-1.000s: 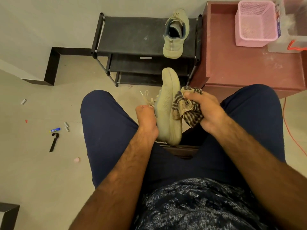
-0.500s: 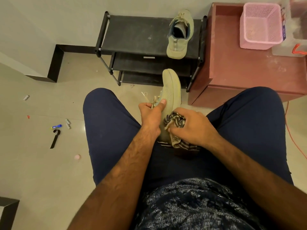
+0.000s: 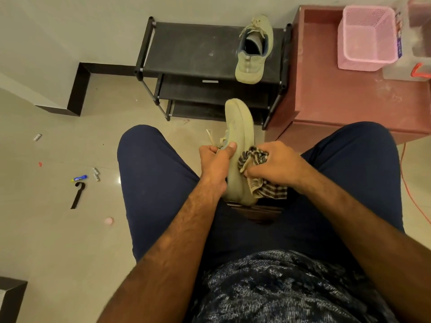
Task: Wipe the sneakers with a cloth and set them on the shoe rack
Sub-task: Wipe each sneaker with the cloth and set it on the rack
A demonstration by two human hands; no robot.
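Gripping one pale sneaker (image 3: 238, 136) by its side, the left hand (image 3: 215, 163) curled round it with the thumb on top. The right hand (image 3: 275, 166) squeezed a checked cloth (image 3: 253, 157) against that sneaker. The other sneaker (image 3: 253, 57) sat on the top shelf of the black shoe rack (image 3: 198, 50), near its right end.

Trousers (image 3: 158, 183): navy blue, plain smooth fabric, covering both thighs and knees.
Top (image 3: 291, 290): dark blue knit, mottled with pale grey-white flecks.
Forearms (image 3: 186, 227): bare, with dark hair.
Left hand (image 3: 215, 160), right hand (image 3: 277, 166): bare.
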